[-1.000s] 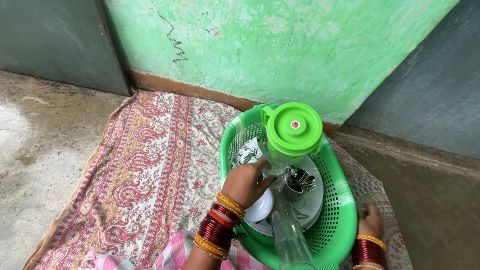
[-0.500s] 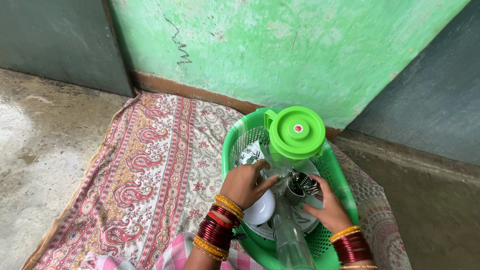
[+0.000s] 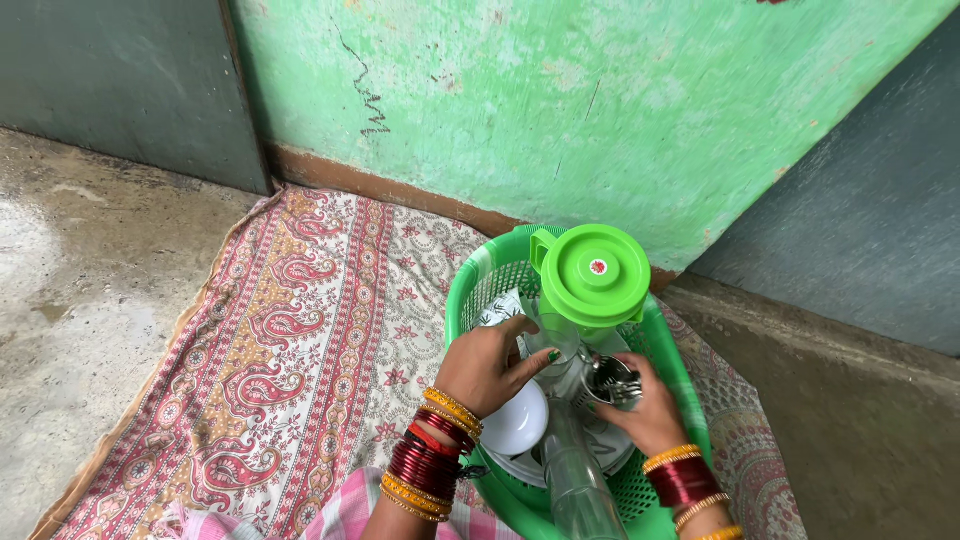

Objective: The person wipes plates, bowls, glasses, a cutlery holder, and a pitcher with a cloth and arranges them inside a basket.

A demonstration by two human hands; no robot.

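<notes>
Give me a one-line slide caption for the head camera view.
Two hands, left and right, reach into a green basket of dishes; the right grips a steel cutlery holder beside a green-lidded jug.

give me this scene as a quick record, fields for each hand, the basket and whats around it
left hand: inside the basket, fingers on a clear glass
right hand: closed around a steel holder of cutlery
basket: green plastic, holds white plates, a white bowl, a lying clear tumbler, a jug with a green lid
under it: paisley cloth on a concrete floor
behind: green wall
</notes>
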